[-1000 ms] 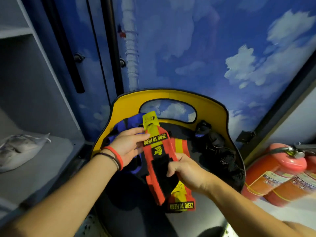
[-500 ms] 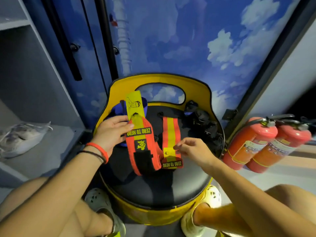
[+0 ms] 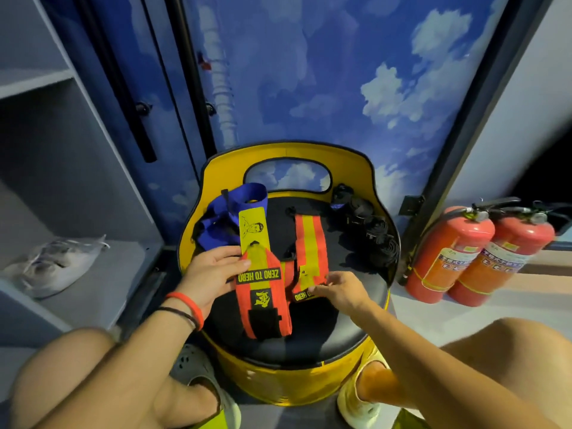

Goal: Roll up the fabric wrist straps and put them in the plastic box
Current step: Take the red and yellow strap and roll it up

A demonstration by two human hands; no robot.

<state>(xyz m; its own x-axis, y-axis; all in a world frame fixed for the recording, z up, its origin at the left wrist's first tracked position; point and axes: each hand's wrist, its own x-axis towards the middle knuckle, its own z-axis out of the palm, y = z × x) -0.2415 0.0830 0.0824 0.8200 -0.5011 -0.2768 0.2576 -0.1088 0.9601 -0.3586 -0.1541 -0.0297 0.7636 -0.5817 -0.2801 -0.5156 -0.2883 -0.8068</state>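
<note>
Left hand: the left hand [image 3: 213, 274] lies released over the left part of the stool [image 3: 349, 162] seat, its fingers fairly straight and resting on the left edge of the lettered strap [image 3: 263, 295].
Right hand: the right hand [image 3: 339, 289] is over the middle of the seat, towards its front, and its fingertips pinch the near label end of the striped strap [image 3: 309, 249].
Lettered strap: orange with a yellow centre band and a black patch reading ZERO TO HERO. It lies lengthwise on the left half of the seat, and its yellow tab with a drawn figure points at the backrest.
Striped strap: orange with a yellow stripe, flat on the seat's middle and just right of the lettered strap. Its far end reaches towards the backrest.
Blue strap: the blue strap [image 3: 223, 218] is bunched at the seat's back left, against the backrest and partly under the yellow tab.
Black rolls: several black rolls [image 3: 374, 233] sit in a row along the seat's back right edge.
Stool: yellow body, black cushioned seat, and a backrest with a handle cutout.
Wristbands: an orange and a black wristband [image 3: 188, 308] circle the left wrist, at the seat's left rim.
Fire extinguishers: two red fire extinguishers [image 3: 476, 258] stand on the floor right of the stool.
Shelf: a grey shelf [image 3: 102, 292] left of the stool carries a pale bag [image 3: 52, 264].
Wall: the blue wall [image 3: 309, 88] with white clouds rises behind the stool.
</note>
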